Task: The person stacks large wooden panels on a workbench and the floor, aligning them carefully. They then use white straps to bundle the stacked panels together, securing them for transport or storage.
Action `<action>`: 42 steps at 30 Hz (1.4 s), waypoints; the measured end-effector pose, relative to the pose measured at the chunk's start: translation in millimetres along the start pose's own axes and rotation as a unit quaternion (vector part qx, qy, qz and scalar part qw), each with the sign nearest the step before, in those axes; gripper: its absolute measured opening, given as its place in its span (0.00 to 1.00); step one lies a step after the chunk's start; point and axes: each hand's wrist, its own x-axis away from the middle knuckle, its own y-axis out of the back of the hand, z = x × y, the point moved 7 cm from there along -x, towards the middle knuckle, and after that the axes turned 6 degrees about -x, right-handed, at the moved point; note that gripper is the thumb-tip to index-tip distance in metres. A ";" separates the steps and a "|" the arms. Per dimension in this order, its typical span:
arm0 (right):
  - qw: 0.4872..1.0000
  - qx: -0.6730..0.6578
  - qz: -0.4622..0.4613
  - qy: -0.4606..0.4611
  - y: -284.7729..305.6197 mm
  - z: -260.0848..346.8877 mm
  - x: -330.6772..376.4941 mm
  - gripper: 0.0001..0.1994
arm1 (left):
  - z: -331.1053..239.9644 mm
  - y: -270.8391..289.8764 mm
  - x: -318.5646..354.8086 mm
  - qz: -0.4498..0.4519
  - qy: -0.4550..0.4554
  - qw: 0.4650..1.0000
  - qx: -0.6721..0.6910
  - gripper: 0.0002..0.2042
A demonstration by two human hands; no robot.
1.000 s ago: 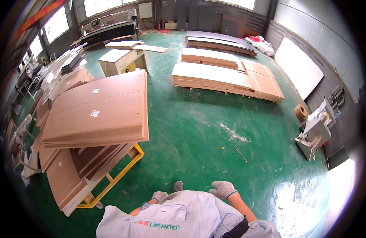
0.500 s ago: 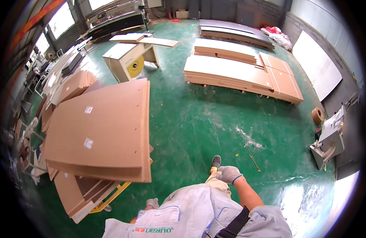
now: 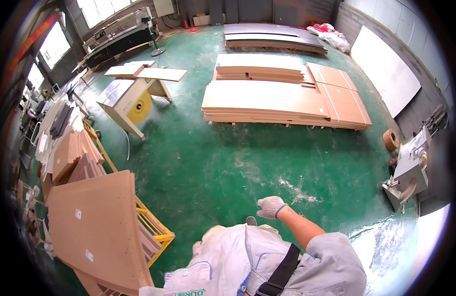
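Observation:
My right hand (image 3: 271, 207), in a pale knitted glove with a blue cuff, hangs in front of my body above the green floor. Its fingers are loosely curled and nothing shows in them. A sliver of my left hand (image 3: 197, 247), also gloved, shows at the left edge of my grey work jacket; its fingers are hidden. To my left, closest to that hand, brown boards (image 3: 97, 222) with small white labels lean on a yellow metal frame (image 3: 163, 238). The hand is apart from them. A dark shoe tip (image 3: 251, 220) shows past my jacket.
Ahead lie low stacks of boards (image 3: 267, 98), with dark sheets (image 3: 272, 35) behind. A saw table (image 3: 121, 96) with a yellow disc stands ahead left. At right are a grey machine (image 3: 410, 170), a tape roll (image 3: 391, 140) and a white panel (image 3: 386, 71) against the wall.
I have moved forward, and the leaning boards have slipped back and left in view. My right hand has swung forward and slightly left. Less of my left hand shows.

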 end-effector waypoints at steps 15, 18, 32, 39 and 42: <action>0.995 -0.010 0.029 0.093 210.1 104.2 -277.2 0.27 | -264.6 95.2 -340.5 0.033 -0.025 0.981 -0.190 0.22; 0.996 -0.030 -0.010 0.085 259.0 120.8 -340.3 0.26 | -351.9 139.0 -419.0 0.056 -0.020 0.998 0.023 0.21; 0.991 -0.122 0.044 -0.028 321.6 87.5 -632.8 0.28 | -464.0 384.2 -673.6 0.135 0.100 0.901 0.401 0.05; 0.992 -0.126 -0.020 0.007 458.2 149.6 -809.2 0.20 | -427.9 548.7 -778.5 0.102 0.177 0.869 0.451 0.02; 0.988 -0.139 -0.046 0.048 511.1 182.4 -876.6 0.19 | -419.1 587.5 -830.0 0.071 0.201 0.870 0.444 0.02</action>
